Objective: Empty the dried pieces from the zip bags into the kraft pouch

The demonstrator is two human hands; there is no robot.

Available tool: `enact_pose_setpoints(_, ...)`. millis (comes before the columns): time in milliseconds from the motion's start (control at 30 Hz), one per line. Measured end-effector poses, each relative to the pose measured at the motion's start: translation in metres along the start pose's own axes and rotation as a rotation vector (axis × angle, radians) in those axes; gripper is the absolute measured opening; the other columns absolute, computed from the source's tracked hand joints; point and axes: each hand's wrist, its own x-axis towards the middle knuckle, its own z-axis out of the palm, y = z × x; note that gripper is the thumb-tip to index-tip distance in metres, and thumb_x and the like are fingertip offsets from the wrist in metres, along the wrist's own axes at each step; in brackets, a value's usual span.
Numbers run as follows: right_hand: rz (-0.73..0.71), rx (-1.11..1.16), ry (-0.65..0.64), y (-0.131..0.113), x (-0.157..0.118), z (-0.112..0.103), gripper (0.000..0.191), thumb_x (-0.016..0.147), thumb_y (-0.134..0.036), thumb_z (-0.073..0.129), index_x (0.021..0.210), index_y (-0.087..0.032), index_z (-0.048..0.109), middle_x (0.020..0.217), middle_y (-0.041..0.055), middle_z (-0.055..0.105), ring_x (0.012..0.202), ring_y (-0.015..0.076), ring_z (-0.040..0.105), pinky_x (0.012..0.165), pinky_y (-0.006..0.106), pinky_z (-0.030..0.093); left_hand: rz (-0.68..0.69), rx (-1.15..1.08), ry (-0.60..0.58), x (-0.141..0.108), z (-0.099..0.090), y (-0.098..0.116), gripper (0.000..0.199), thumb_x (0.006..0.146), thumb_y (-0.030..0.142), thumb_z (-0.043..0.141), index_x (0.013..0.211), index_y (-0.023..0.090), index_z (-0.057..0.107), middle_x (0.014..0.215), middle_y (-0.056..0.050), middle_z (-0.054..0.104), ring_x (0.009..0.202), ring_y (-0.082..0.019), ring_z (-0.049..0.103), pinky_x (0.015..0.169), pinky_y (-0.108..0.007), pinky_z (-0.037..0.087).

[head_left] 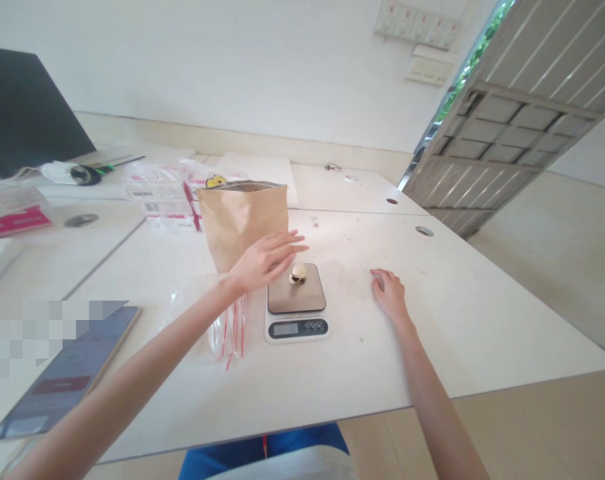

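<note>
A small digital scale [296, 303] stands on the white table, its display lit. On its metal plate lie a few small pale pieces [298, 273] with dark parts. My left hand [267, 260] hovers at the plate's upper left, fingers apart and pointing right, with nothing visible in it. Behind that hand an upright brown paper bag [242, 220] has its top open; its contents are hidden. Clear plastic bags with red strips [229, 333] lie left of the scale. My right hand [389, 293] rests on the table right of the scale, its fingers loosely curled and partly spread, holding nothing visible.
A tablet [67, 373] lies at the left front. Packaged pink-and-white boxes [165, 197] stand left of the paper bag. A dark monitor [32, 110] is at the back left. The table [462, 320] has round holes, and its front edge runs near my lap.
</note>
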Motion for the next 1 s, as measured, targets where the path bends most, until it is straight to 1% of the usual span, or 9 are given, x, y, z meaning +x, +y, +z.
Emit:
enact_pose_setpoints(33,-0.003,0.001,0.001,0.000,0.000,0.000,0.034,0.081,-0.023,0.041,0.104,-0.019,0.066,0.109,0.0125,0.065,0.097,0.0287,0.057,0.085,0.047,0.044,-0.027,0.068,0.163,0.005,-0.013,0.001,0.036,0.095,0.029,0.033,0.116,0.022,0.061,0.123,-0.007,0.063,0.121,-0.018,0.052,0.105,-0.037,0.039)
enact_pose_setpoints(100,-0.009,0.001,0.003,0.001,0.000,0.000,0.034,0.081,-0.022,0.041,0.104,-0.019,0.066,0.108,0.0123,0.065,0.097,0.0285,0.057,0.085,0.047,0.044,-0.145,0.226,0.481,0.018,-0.036,0.000,0.031,0.094,0.028,0.034,0.110,0.022,0.061,0.112,-0.008,0.064,0.112,-0.019,0.056,0.099,-0.037,0.042)
enact_pose_setpoints(133,-0.011,0.000,0.003,0.001,0.000,0.001,0.034,0.081,-0.022,0.041,0.104,-0.019,0.066,0.108,0.0123,0.065,0.097,0.0285,0.057,0.085,0.047,0.044,-0.213,0.306,0.556,0.024,-0.046,-0.003,0.030,0.093,0.028,0.036,0.109,0.022,0.060,0.111,-0.010,0.063,0.110,-0.020,0.056,0.097,-0.037,0.043)
enact_pose_setpoints(200,-0.011,-0.003,0.003,0.001,0.000,0.000,0.034,0.081,-0.022,0.041,0.104,-0.019,0.066,0.108,0.0125,0.065,0.097,0.0286,0.057,0.084,0.047,0.044,-0.336,0.408,0.508,0.035,-0.061,-0.011,0.028,0.091,0.028,0.036,0.104,0.025,0.061,0.110,-0.009,0.063,0.107,-0.023,0.057,0.091,-0.037,0.044)
enact_pose_setpoints(400,-0.006,-0.010,-0.005,0.000,0.000,0.000,0.035,0.082,-0.022,0.040,0.105,-0.019,0.066,0.108,0.0120,0.065,0.097,0.0281,0.057,0.085,0.046,0.044,-0.610,0.566,0.113,0.050,-0.070,-0.026,0.033,0.086,0.024,0.032,0.093,0.021,0.064,0.097,-0.010,0.069,0.089,-0.028,0.064,0.073,-0.038,0.046)
enact_pose_setpoints(633,0.000,-0.013,-0.019,0.001,0.000,-0.001,0.035,0.082,-0.022,0.040,0.106,-0.019,0.065,0.110,0.0126,0.064,0.099,0.0286,0.056,0.086,0.047,0.043,-0.655,0.605,-0.117,0.060,-0.079,-0.027,0.042,0.087,0.041,0.030,0.078,0.022,0.067,0.086,-0.006,0.069,0.089,-0.030,0.064,0.080,-0.042,0.043)
enact_pose_setpoints(733,0.005,-0.010,-0.021,0.000,0.000,-0.001,0.035,0.082,-0.022,0.040,0.107,-0.020,0.065,0.110,0.0121,0.064,0.099,0.0283,0.056,0.086,0.047,0.043,-0.648,0.577,-0.119,0.061,-0.079,-0.027,0.039,0.087,0.041,0.031,0.083,0.024,0.066,0.088,-0.006,0.069,0.090,-0.029,0.064,0.081,-0.042,0.043)
enact_pose_setpoints(900,0.013,-0.003,-0.029,-0.001,0.000,-0.003,0.035,0.082,-0.022,0.041,0.106,-0.019,0.065,0.110,0.0126,0.064,0.100,0.0288,0.056,0.087,0.047,0.042,-0.628,0.470,0.072,0.057,-0.081,-0.023,0.029,0.086,0.035,0.039,0.077,0.022,0.063,0.079,-0.007,0.068,0.080,-0.024,0.063,0.072,-0.034,0.045)
enact_pose_setpoints(1000,0.017,0.000,-0.036,-0.001,0.000,-0.003,0.036,0.081,-0.022,0.041,0.107,-0.018,0.065,0.111,0.0132,0.064,0.101,0.0295,0.056,0.087,0.048,0.042,-0.596,0.339,0.120,0.055,-0.084,-0.022,0.016,0.083,0.031,0.050,0.078,0.022,0.062,0.084,-0.006,0.067,0.081,-0.021,0.061,0.075,-0.033,0.046)
